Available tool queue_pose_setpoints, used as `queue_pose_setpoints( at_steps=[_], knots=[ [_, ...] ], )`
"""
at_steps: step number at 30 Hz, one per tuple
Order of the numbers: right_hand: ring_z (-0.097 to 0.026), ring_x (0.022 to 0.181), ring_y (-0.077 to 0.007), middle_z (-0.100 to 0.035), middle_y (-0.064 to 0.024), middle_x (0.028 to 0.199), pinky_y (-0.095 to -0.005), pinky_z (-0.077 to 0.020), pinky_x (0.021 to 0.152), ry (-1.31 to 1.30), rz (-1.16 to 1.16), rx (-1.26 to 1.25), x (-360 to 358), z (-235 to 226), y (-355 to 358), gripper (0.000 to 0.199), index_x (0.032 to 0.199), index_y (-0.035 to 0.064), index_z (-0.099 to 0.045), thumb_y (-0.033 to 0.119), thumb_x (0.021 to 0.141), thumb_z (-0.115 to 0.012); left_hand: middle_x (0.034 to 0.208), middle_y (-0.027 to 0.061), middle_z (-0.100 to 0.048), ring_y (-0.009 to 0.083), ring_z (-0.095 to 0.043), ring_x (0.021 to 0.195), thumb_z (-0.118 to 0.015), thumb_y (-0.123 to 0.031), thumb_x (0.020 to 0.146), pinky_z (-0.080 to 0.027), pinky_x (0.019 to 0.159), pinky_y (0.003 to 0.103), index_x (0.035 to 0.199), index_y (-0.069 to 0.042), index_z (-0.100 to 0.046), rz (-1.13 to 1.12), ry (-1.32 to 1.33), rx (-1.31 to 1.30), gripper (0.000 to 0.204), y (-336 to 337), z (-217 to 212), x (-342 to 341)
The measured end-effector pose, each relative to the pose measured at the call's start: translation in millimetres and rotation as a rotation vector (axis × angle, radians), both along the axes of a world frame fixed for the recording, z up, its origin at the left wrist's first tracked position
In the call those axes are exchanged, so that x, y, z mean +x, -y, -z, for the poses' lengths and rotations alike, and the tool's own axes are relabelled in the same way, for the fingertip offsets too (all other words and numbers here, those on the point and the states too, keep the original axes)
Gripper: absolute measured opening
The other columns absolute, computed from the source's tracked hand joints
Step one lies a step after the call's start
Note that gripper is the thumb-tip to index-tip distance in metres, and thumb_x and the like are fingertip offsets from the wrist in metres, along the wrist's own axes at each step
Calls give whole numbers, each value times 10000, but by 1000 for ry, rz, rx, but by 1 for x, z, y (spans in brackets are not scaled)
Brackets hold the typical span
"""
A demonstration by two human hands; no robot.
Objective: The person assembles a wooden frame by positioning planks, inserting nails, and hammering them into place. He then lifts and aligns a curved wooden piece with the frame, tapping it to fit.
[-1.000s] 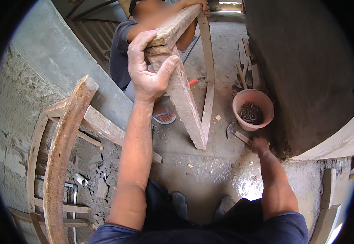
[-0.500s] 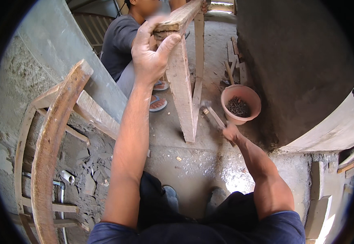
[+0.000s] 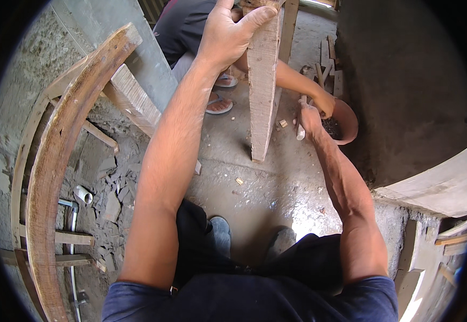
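My left hand (image 3: 228, 35) is closed round the top of an upright frame of rough wooden boards (image 3: 264, 80), its thumb lying across the near board. Low on the right, my right hand (image 3: 310, 119) grips a hammer (image 3: 301, 132) by its wooden handle; the hammer's head cannot be made out. Right beside it, a co-worker's hand (image 3: 325, 104) reaches over the rim of a pinkish plastic bucket (image 3: 347, 122). Small dark pieces that look like nails lie in the bucket, partly covered by that arm.
The co-worker (image 3: 182, 32) crouches behind the frame, in sandals. A curved wooden form (image 3: 64, 134) stands at the left, with rubble (image 3: 113, 204) and a white pipe (image 3: 84, 194) near it. Wood scraps (image 3: 330, 67) lie beyond the bucket; a dark curved wall (image 3: 405, 91) rises at right.
The co-worker has bent forward and put a hand to the bucket. My right hand has moved farther away, up to the bucket, with the hammer. The frame sits higher in view.
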State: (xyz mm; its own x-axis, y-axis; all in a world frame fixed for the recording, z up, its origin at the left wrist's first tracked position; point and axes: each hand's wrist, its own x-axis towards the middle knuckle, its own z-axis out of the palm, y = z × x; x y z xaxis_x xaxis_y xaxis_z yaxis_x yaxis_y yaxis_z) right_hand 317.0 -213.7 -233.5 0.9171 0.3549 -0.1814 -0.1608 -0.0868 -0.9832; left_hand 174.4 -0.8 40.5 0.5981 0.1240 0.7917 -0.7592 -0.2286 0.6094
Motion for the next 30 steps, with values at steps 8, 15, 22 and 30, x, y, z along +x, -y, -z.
queue_pose_setpoints(
  at_steps=[8, 15, 22, 30],
  knots=[
    [-654, 583, -272, -656, -135, 740, -417, -527, 536, 70, 47, -241, -1, 15, 15, 369, 917, -77, -667, 284, 997, -670, 1375, 138, -640, 195, -647, 1212, -798, -231, 1006, -532, 1035, 330, 1571, 31, -405, -31, 1, -1, 736, -2, -2, -4],
    [-691, 603, -296, -680, -155, 727, -435, -532, 559, 113, 43, -341, 5, 32, 16, 381, 884, -97, -691, 266, 991, -657, 1306, 176, -698, 217, -660, 1199, -787, -372, 1004, -511, 1055, 351, 1543, 17, -470, -302, 64, 180, 736, 1, -2, -10],
    [-664, 571, -282, -675, -162, 720, -417, -503, 531, 43, 1, -308, -4, 31, 7, 396, 847, -106, -688, 256, 1002, -643, 1326, 165, -686, 213, -658, 1194, -782, -342, 1014, -512, 1052, 338, 1556, 30, -447, -219, 66, 145, 739, 0, 1, -8],
    [-595, 548, -222, -599, -81, 711, -390, -487, 491, 0, 14, -228, -4, 34, -7, 259, 962, -8, -644, 246, 1001, -672, 1348, 153, -663, 193, -643, 1208, -778, -314, 1028, -510, 1055, 324, 1565, 45, -419, -208, 45, 135, 739, -4, 2, -5]
  ],
)
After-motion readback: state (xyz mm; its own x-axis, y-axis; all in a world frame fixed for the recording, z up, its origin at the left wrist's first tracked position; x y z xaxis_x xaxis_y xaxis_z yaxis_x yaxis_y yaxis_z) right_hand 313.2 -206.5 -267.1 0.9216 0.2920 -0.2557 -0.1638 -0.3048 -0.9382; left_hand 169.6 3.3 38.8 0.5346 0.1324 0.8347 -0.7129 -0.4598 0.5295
